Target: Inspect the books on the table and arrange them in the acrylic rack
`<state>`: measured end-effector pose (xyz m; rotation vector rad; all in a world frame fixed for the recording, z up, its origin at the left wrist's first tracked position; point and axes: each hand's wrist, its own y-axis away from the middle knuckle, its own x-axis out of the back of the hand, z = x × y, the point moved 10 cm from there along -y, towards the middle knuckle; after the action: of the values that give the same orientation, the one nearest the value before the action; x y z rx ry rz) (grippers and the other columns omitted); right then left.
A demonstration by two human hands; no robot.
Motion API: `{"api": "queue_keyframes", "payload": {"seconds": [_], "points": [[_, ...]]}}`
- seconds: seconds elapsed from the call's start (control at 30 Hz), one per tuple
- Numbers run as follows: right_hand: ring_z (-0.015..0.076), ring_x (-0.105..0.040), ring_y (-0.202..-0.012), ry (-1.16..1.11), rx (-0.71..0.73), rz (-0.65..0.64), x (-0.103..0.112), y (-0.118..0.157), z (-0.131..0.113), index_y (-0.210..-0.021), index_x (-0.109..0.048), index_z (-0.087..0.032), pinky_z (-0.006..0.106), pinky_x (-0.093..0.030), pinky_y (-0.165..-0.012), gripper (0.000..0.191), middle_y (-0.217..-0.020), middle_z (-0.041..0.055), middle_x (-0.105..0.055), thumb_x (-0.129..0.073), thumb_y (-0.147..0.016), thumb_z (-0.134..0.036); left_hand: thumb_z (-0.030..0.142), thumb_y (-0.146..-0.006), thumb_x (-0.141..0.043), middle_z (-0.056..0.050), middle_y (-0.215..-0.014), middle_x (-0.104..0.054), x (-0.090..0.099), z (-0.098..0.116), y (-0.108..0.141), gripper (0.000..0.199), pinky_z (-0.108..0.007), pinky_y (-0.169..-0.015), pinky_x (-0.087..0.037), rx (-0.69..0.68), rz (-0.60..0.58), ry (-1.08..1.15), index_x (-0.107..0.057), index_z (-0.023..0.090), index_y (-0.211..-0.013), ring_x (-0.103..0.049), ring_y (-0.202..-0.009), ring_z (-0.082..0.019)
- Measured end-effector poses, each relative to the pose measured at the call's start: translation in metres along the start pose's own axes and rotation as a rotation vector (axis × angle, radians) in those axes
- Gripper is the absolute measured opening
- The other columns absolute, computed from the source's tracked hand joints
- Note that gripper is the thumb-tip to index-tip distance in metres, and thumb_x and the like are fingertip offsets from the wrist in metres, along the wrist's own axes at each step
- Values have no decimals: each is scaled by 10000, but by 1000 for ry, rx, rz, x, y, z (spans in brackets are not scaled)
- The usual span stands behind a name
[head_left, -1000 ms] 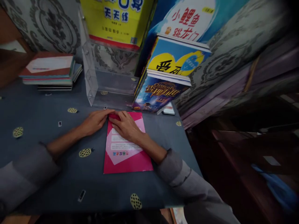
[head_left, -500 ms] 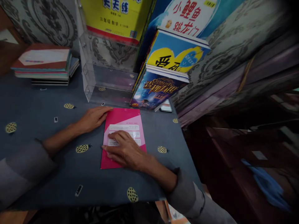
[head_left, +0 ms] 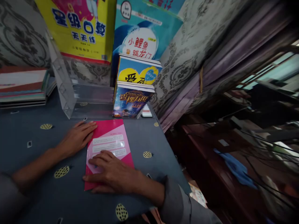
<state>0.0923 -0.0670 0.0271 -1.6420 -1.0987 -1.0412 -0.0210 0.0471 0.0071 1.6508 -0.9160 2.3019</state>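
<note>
- Head view, only feed: I see a pink booklet (head_left: 109, 126) lying flat on the blue-grey tablecloth (head_left: 77, 199), just in front of the clear rack (head_left: 64, 90).
- Left hand (head_left: 78, 137): palm down, fingers extended together, tips at the booklet's far left corner. I see no grasp.
- Right hand (head_left: 114, 175): palm down, fingers loosely spread over the booklet's near half, covering part of the printed text; unclenched. I cannot tell how firmly it presses.
- Rack: I note a yellow book (head_left: 81, 51) standing at left and a dark-blue book (head_left: 129, 102) low at right, near the booklet's far edge.
- Far left: a stack of books (head_left: 22, 88), well apart from the booklet.
</note>
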Motion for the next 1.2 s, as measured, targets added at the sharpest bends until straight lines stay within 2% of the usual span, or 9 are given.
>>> {"api": "queue_keyframes", "payload": {"seconds": [0.17, 0.3, 0.5, 0.73, 0.9, 1.07, 1.2], "points": [[211, -477, -1282, 28, -1, 25, 1, 1, -1, -1321, -667, -291, 384, -376, -1126, 411, -1321, 88, -610, -536, -1016, -531, 420, -1061, -265, -140, -1429, -639, -9, 12, -11, 528, -548, -1165, -397, -68, -66, -33, -621, 184, -1372, -608, -1319, -276], [204, -474, -1275, 51, -12, 39, 3, 1, -1, -1304, -681, -300, 378, -365, -1140, 400, -1336, 78, -605, -526, -1020, -536, 405, -1062, -291, -110, -1457, -621, -21, 24, -28, 495, -530, -1182, -377, -124, -128, -23, -612, 214, -1388, -581, -1349, -255], [194, -455, -1292, 78, -6, 14, 1, 3, -1, -1327, -661, -315, 359, -346, -1147, 415, -1389, 61, -582, -523, -1016, -553, 392, -1070, -302, -103, -1486, -596, -35, 40, -46, 490, -499, -1200, -368, -176, -123, 3, -565, 202, -1438, -544, -1386, -232], [199, -471, -1277, 113, -22, -16, 2, -5, 8, -1323, -663, -309, 352, -381, -1111, 440, -1364, 64, -596, -510, -1012, -578, 398, -1062, -342, -77, -1477, -606, -38, 29, -56, 466, -481, -1175, -408, -166, -99, -8, -569, 244, -1438, -565, -1367, -220], [204, -489, -1268, 140, -14, 8, 3, -7, 10, -1318, -665, -310, 351, -404, -1085, 429, -1353, 64, -605, -505, -1018, -571, 378, -1059, -355, -88, -1462, -617, -35, 27, -59, 464, -477, -1136, -451, -183, -73, 2, -566, 223, -1441, -591, -1339, -230], [219, -509, -1250, 148, -5, 32, 4, -7, 7, -1305, -680, -296, 364, -412, -1075, 439, -1306, 68, -636, -506, -1016, -577, 335, -1047, -371, -112, -1424, -648, -33, 34, -62, 449, -468, -1085, -482, -201, -69, -48, -595, 196, -1410, -632, -1285, -250], [213, -521, -1247, 158, -9, 36, 5, -7, 7, -1307, -678, -288, 360, -405, -1083, 432, -1330, 74, -642, -520, -1015, -565, 263, -1027, -365, -121, -1423, -648, -38, 49, -73, 447, -444, -1052, -485, -258, -97, -81, -604, 183, -1396, -627, -1287, -247]]}}
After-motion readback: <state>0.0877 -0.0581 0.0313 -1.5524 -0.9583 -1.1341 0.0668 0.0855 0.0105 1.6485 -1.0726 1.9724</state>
